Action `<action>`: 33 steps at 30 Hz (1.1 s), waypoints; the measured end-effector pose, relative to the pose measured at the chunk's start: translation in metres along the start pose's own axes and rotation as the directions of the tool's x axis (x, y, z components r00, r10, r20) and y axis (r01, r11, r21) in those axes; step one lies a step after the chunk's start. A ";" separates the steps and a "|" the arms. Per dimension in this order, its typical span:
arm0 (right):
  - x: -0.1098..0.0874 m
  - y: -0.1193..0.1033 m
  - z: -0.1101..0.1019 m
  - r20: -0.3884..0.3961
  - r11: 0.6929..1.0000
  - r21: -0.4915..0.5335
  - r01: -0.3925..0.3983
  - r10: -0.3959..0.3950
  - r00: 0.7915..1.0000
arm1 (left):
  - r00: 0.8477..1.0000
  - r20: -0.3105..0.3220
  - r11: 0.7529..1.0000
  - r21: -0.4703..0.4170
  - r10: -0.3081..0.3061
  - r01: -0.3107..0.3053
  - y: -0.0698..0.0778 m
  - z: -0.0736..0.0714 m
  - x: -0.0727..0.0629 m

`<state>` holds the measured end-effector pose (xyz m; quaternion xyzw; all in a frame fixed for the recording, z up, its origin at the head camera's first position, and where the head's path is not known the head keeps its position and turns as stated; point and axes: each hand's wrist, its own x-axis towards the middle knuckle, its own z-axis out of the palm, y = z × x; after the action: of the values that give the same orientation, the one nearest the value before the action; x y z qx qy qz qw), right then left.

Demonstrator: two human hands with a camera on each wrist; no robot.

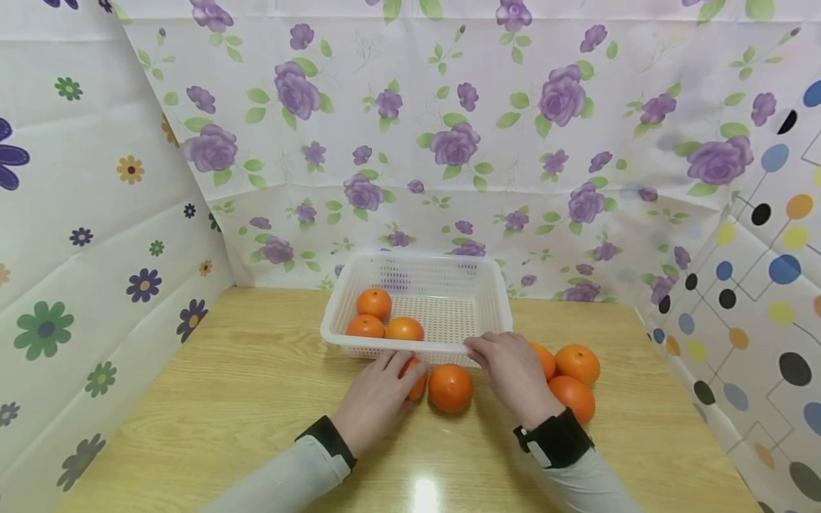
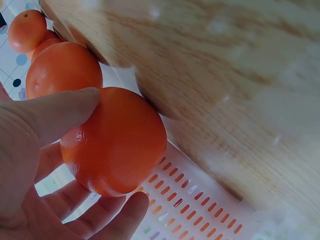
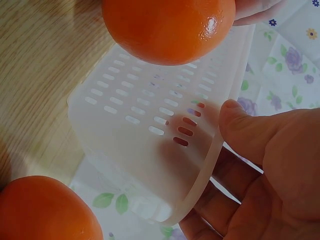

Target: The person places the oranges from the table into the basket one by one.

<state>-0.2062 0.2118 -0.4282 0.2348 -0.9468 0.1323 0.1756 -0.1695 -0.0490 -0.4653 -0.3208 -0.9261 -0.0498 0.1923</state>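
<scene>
A white plastic basket [image 1: 442,348] with slotted walls stands on the table, several oranges [image 1: 405,329] gathered in its left half. My left hand [image 1: 378,388] curls round an orange [image 2: 117,145] just in front of the basket's near wall, thumb on one side and fingers on the other. Right beside it sits another orange [image 1: 450,388] on the wood. With thumb and fingers on either side of the rim, my right hand [image 1: 513,370] grips the basket's near right corner. In the right wrist view, that hand [image 3: 280,165] pinches the basket wall [image 3: 150,165].
To the right of my right hand, several loose oranges [image 1: 578,365] sit together on the wooden table [image 1: 256,399]. A flowered sheet [image 1: 410,142] hangs behind the basket, and patterned sheets [image 1: 757,299] close off both sides.
</scene>
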 end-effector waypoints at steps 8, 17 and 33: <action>0.000 0.000 0.000 0.002 1.000 -0.004 -0.004 0.004 1.000 | 1.000 -0.008 1.000 -0.008 -0.005 0.005 0.001 0.000 -0.001; 0.000 -0.001 0.000 0.012 1.000 0.000 -0.015 0.015 1.000 | 0.999 -0.042 0.999 -0.041 0.004 -0.005 0.003 -0.004 -0.005; -0.001 0.000 0.001 -0.003 1.000 0.000 -0.008 0.008 1.000 | 0.999 -0.034 0.998 -0.064 0.006 -0.008 0.011 -0.024 -0.014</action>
<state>-0.2059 0.2120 -0.4293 0.2311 -0.9475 0.1334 0.1764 -0.1454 -0.0533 -0.4492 -0.3290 -0.9196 -0.0841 0.1976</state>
